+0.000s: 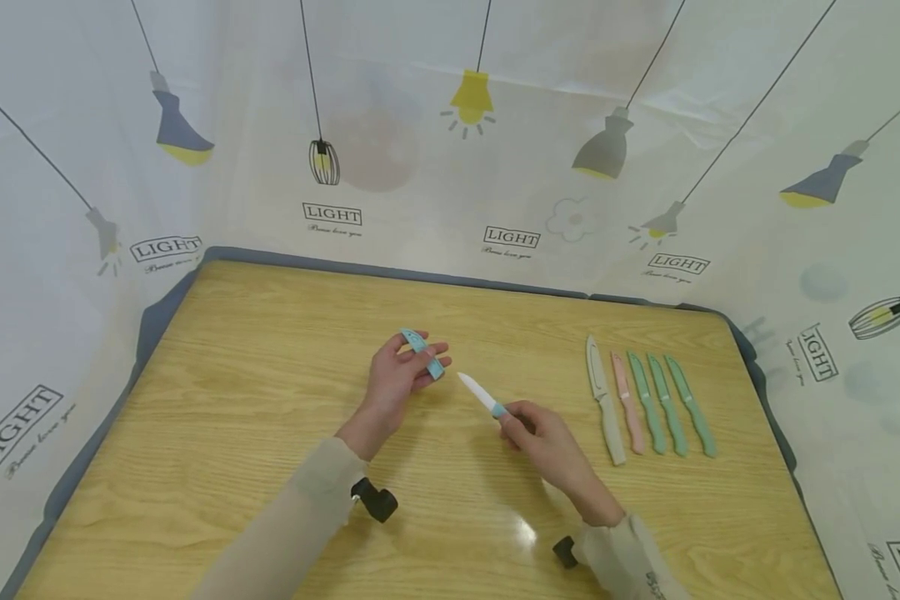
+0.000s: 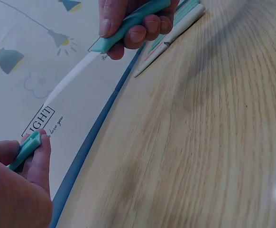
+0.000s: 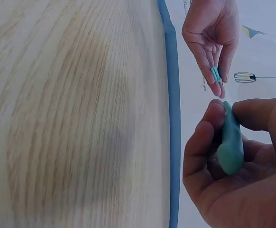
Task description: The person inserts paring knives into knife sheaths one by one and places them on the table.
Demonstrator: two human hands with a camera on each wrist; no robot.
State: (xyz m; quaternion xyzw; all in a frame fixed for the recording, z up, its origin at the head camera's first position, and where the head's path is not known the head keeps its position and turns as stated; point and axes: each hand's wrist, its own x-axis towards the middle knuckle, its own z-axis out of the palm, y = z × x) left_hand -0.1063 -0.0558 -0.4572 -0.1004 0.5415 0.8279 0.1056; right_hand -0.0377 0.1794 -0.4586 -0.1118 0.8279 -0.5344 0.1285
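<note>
My left hand [image 1: 392, 385] pinches a light blue knife sheath [image 1: 423, 353] between thumb and fingers, its open end turned toward the right hand. In my right hand [image 1: 546, 446] is a small knife [image 1: 480, 393] with a white blade and a blue-green handle [image 3: 231, 142], gripped by the handle. The bare blade [image 2: 70, 80] points toward the sheath, and a gap separates tip and sheath. In the right wrist view the handle hides the blade.
Right of the hands, a row of sheathed knives lies on the wooden table [image 1: 270, 400]: a larger cream knife [image 1: 606, 404], a pink knife [image 1: 627, 404] and several green knives [image 1: 667, 407]. A printed white curtain [image 1: 420, 192] surrounds the table.
</note>
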